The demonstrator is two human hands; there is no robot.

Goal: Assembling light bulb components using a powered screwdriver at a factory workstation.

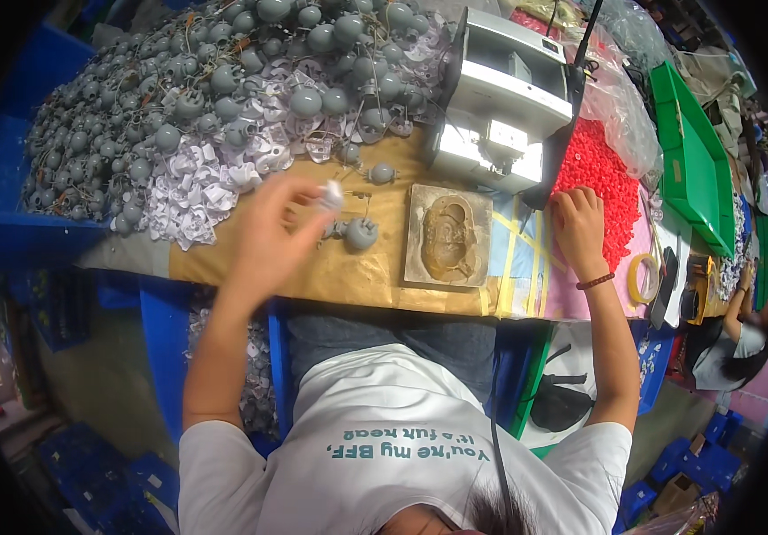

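Note:
My left hand (pixel 277 234), slightly blurred, pinches a small white plastic piece (pixel 332 195) above the brown table covering. Just beyond its fingertips lie grey ball-shaped parts, one a round grey ball (pixel 361 234) with a thin metal pin standing from it. Another grey ball (pixel 383 173) rests farther back. A square metal mould block (pixel 447 236) with a hollowed shape sits between my hands. My right hand (pixel 580 227), with a beaded bracelet, is at the left edge of the small red plastic pieces (pixel 602 169). Its fingers curl down, and their tips are hidden.
Heaped grey balls (pixel 90 143) and white plastic pieces (pixel 192 192) cover the table's left and back. A white machine (pixel 500 107) stands behind the mould. Right of the red pile are a green tray (pixel 689 160) and a tape roll (pixel 643 278). Another person (pixel 731 339) works at far right.

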